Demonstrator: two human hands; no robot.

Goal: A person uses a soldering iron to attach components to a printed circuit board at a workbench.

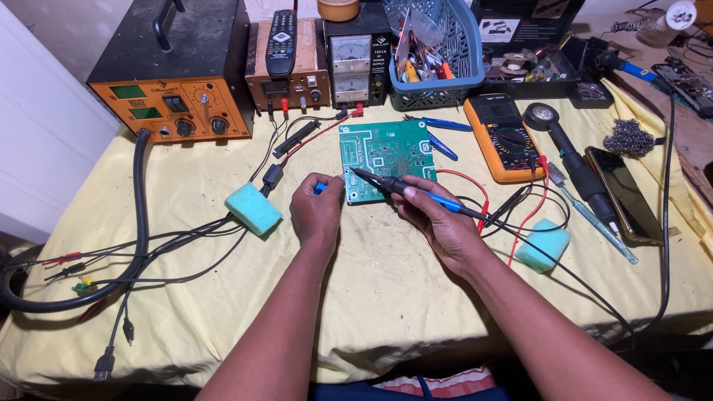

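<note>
The green circuit board (387, 160) lies flat on the yellow-covered counter (386, 297). The left hand (317, 212) pinches its near-left edge, closed around something small and blue, steadying it. The right hand (438, 223) grips a soldering iron (405, 188) pen-fashion, tip over the board's near edge.

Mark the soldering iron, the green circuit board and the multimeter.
soldering iron (416, 191): head view, on its black and blue handle.
green circuit board (386, 152): head view, middle of the board.
multimeter (505, 137): head view, on its dial.
</note>
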